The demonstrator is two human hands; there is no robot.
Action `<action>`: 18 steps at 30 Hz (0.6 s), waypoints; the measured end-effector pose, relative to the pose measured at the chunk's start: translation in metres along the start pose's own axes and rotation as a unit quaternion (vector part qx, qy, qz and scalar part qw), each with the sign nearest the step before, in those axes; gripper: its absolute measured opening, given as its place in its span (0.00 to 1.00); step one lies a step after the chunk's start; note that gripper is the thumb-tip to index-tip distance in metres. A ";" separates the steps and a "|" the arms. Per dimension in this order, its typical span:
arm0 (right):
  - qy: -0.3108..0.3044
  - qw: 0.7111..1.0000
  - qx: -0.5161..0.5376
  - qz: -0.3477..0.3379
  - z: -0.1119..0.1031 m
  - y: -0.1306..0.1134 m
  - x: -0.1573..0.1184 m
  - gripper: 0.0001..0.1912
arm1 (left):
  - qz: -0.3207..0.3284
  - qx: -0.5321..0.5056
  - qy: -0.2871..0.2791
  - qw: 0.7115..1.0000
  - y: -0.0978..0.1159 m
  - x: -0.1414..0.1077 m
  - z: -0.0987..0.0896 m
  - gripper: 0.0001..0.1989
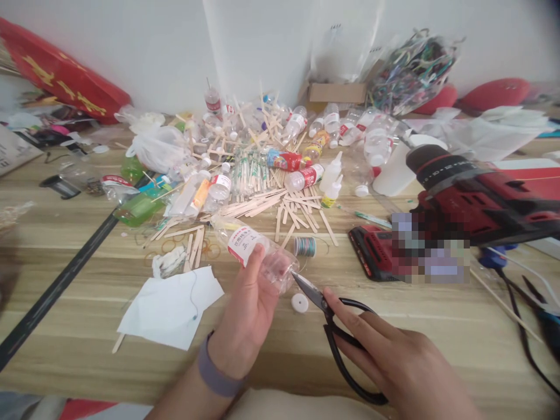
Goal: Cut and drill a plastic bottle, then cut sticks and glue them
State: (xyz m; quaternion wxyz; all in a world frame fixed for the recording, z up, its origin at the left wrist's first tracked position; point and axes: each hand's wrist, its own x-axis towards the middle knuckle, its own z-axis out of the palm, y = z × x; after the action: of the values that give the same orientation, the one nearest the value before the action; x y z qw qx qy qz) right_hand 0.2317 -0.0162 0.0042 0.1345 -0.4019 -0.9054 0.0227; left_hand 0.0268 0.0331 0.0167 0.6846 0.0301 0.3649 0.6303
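Centrally, our left fingers (pixel 254 265) clasp a clear plastic bottle (pixel 273 265), slanting lengthwise toward black-handled steel scissors (pixel 326 309) gripped by our right fingers (pixel 347 309)

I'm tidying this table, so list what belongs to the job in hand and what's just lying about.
Apparently in use:
labelled clear plastic bottle, in the left hand
black-handled metal scissors, in the right hand

Seemingly lying about:
red-and-black power drill
spool of multicoloured thread
white paper sheet
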 end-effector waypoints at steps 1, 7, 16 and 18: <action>0.006 1.000 0.002 -0.002 0.001 0.000 0.000 0.29 | 0.000 0.000 -0.001 1.000 0.000 0.000 0.000 0.06; 0.046 0.994 0.084 0.056 0.004 0.004 0.002 0.26 | 0.044 0.027 0.012 0.999 -0.003 -0.003 0.000 0.13; -0.171 0.542 0.768 0.294 0.001 -0.006 0.022 0.41 | 0.095 0.066 -0.042 0.992 -0.002 -0.001 0.000 0.22; -0.158 0.626 0.716 0.265 0.004 -0.003 0.021 0.36 | 0.110 0.073 -0.040 0.990 -0.002 -0.001 0.001 0.20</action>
State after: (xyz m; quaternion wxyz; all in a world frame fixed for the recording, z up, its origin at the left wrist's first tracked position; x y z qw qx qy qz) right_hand 0.2151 -0.0022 0.0057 0.2231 -0.3918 -0.4648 0.7621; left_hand 0.0286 0.0324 0.0166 0.6211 0.1447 0.3766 0.6720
